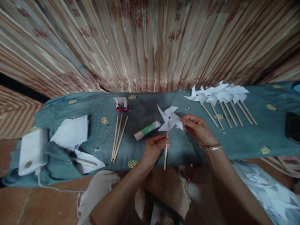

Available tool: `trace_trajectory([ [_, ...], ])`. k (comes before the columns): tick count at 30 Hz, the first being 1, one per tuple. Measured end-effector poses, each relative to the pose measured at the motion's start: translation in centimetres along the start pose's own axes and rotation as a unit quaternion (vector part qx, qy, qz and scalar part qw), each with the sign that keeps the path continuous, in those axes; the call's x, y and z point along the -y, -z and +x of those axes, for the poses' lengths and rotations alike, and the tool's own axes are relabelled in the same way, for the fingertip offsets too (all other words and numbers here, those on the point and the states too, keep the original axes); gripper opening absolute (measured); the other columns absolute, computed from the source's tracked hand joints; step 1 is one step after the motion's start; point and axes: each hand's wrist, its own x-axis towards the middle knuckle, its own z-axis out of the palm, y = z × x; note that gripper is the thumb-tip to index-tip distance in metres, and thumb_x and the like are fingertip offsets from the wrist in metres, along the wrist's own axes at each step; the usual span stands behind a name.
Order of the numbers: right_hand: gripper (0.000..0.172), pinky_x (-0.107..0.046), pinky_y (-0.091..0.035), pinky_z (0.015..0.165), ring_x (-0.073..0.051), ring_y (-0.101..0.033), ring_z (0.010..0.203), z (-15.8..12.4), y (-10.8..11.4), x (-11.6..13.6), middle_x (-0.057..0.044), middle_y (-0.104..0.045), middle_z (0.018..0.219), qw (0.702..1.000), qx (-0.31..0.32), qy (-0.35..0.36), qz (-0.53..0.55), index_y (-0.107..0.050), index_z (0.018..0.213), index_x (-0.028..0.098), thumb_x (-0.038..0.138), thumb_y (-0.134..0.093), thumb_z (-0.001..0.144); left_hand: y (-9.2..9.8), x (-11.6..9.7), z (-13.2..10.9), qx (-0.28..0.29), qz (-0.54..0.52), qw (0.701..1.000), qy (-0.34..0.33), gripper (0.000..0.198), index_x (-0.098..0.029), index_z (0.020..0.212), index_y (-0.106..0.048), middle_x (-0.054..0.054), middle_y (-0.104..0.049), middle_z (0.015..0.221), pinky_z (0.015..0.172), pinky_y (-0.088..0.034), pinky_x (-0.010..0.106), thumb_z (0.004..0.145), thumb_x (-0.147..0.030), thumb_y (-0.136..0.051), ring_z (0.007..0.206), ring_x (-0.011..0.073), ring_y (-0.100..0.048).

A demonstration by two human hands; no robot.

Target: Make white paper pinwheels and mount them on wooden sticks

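Note:
A white paper pinwheel (166,125) on a wooden stick is upright over the front middle of the table, a metal pin at its centre. My left hand (154,147) is closed around the stick below the blades. With my right hand (195,126), which wears a bracelet, I pinch the tip of the right-hand blade between thumb and fingers. Just left of the pinwheel lies a green and white glue stick (147,130). Three loose wooden sticks (119,137) lie farther left, below a small red box (121,104) of metal pins with its lid up.
Several finished pinwheels (217,93) lie overlapping at the back right. White paper sheets (71,131) and a white power strip (32,151) with a cord are at the left. A dark object (292,128) sits at the right edge. Below, a clear bag (267,184) holds white paper shapes.

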Motion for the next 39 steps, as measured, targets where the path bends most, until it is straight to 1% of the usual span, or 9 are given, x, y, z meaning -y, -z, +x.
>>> trace_trajectory([
  [7,0.028,-0.023,-0.042,0.049,-0.010,-0.048,0.051,-0.2,-0.3,0.3,0.003,-0.060,0.056,1.000,0.008,-0.007,-0.008,-0.072,0.063,0.023,0.043,-0.090,0.054,-0.1,0.0,0.0,-0.003,-0.010,1.000,0.004,0.042,-0.014,0.074,-0.078,0.003,-0.071,0.067,0.065,-0.050,0.026,0.043,-0.036,-0.094,0.058,0.0113,-0.061],
  [13,0.027,-0.023,-0.043,0.051,-0.010,-0.051,0.052,-0.2,-0.2,0.2,0.003,-0.062,0.059,1.000,0.009,-0.003,-0.009,-0.072,0.064,0.023,0.041,-0.089,0.056,-0.1,-0.2,-0.1,-0.006,-0.008,1.000,0.002,0.046,-0.014,0.074,-0.077,0.004,-0.071,0.067,0.065,-0.051,0.027,0.041,-0.039,-0.095,0.058,0.0121,-0.061],
  [17,0.025,-0.023,-0.048,0.056,-0.010,-0.055,0.057,-0.2,-0.1,0.0,0.002,-0.065,0.064,1.000,0.006,0.004,-0.012,-0.073,0.066,0.023,0.039,-0.089,0.058,0.0,-0.1,-0.1,-0.004,-0.014,1.000,0.005,0.046,-0.014,0.075,-0.078,0.004,-0.072,0.068,0.064,-0.051,0.027,0.040,-0.039,-0.095,0.057,0.0117,-0.061],
  [22,0.024,-0.023,-0.055,0.064,-0.011,-0.061,0.065,-0.5,-0.3,0.1,0.002,-0.070,0.072,0.999,0.001,-0.015,0.029,-0.073,0.068,0.024,0.032,-0.091,0.053,0.0,0.1,0.0,-0.001,-0.017,1.000,0.008,0.045,-0.013,0.077,-0.078,0.003,-0.071,0.066,0.065,-0.051,0.026,0.042,-0.037,-0.095,0.058,0.0115,-0.062],
  [25,0.023,-0.022,-0.057,0.069,-0.011,-0.065,0.070,-0.5,-0.4,0.2,0.001,-0.074,0.082,0.997,0.010,-0.025,0.071,-0.074,0.071,0.023,0.032,-0.089,0.057,0.1,0.1,0.0,0.002,-0.017,1.000,0.010,0.043,-0.013,0.076,-0.078,0.003,-0.072,0.065,0.064,-0.050,0.025,0.043,-0.035,-0.094,0.057,0.0112,-0.061],
  [27,0.022,-0.021,-0.057,0.067,-0.010,-0.065,0.068,-0.5,-0.5,0.2,0.002,-0.074,0.081,0.995,0.007,-0.035,0.090,-0.073,0.073,0.024,0.032,-0.088,0.059,0.1,0.1,0.0,0.006,-0.009,1.000,0.010,0.041,-0.013,0.076,-0.079,0.003,-0.072,0.065,0.065,-0.050,0.026,0.045,-0.034,-0.094,0.057,0.0113,-0.061],
  [31,0.032,-0.020,-0.055,0.062,-0.010,-0.066,0.065,-0.3,-0.8,0.0,0.003,-0.075,0.078,0.993,-0.011,-0.052,0.103,-0.074,0.082,0.025,0.030,-0.091,0.055,0.0,0.0,-0.3,0.014,0.015,1.000,0.008,0.038,-0.014,0.077,-0.079,0.003,-0.072,0.066,0.066,-0.051,0.026,0.047,-0.033,-0.093,0.057,0.0118,-0.061],
  [34,0.041,-0.023,-0.056,0.067,-0.013,-0.070,0.071,-0.2,-1.1,-0.2,0.002,-0.077,0.081,0.993,0.007,-0.048,0.105,-0.074,0.090,0.026,0.029,-0.092,0.054,0.0,0.0,-0.3,0.021,0.022,1.000,0.009,0.039,-0.015,0.076,-0.079,0.002,-0.071,0.064,0.064,-0.051,0.025,0.046,-0.035,-0.094,0.057,0.0112,-0.061],
  [39,0.042,-0.027,-0.056,0.073,-0.015,-0.071,0.075,-0.1,-1.3,-0.7,0.002,-0.078,0.087,0.993,0.041,-0.043,0.098,-0.073,0.099,0.027,0.029,-0.090,0.060,0.1,0.0,-0.3,0.033,0.031,0.999,0.006,0.041,-0.014,0.077,-0.079,0.003,-0.072,0.067,0.067,-0.052,0.026,0.046,-0.037,-0.093,0.058,0.0117,-0.062],
])
